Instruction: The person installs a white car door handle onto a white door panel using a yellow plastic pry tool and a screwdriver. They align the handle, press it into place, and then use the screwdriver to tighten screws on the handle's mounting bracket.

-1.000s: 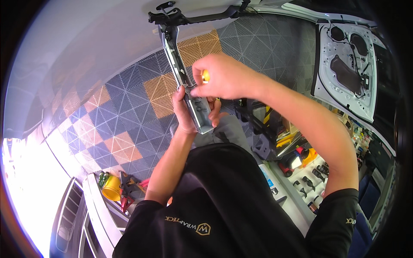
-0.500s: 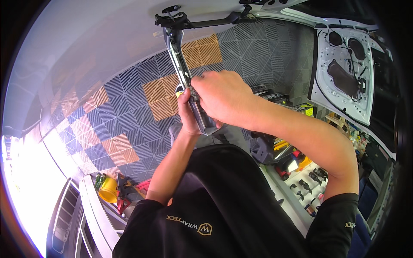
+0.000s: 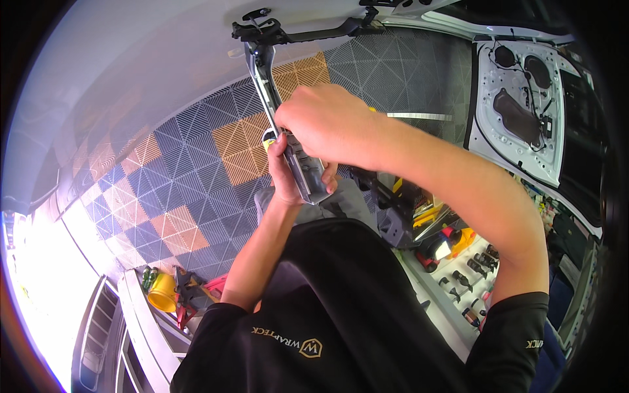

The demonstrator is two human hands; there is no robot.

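Observation:
A long, narrow trim piece (image 3: 308,175), dark and glossy with a ribbed hollow inside, runs away from me toward a black plastic bracket (image 3: 262,30) at the far end. My left hand (image 3: 284,171) cups its near end from below, thumb along the left edge and fingertips curled up on the right. Over the middle of the piece, my right hand (image 3: 327,123) is closed, knuckles up; its fingertips and whatever they pinch are hidden. A small white and yellow item (image 3: 267,138) peeks out beside my left thumb, too covered to name.
A white car body panel (image 3: 118,72) curves across the upper left. An open car door (image 3: 524,111) with bare inner metal stands at right. Below my right forearm are a tool bag (image 3: 383,216) and a drawer of black tools (image 3: 461,280). A yellow container (image 3: 162,293) is at lower left.
My right hand has moved up and slightly left along the trim piece, uncovering more of its near end. My left hand keeps its grip.

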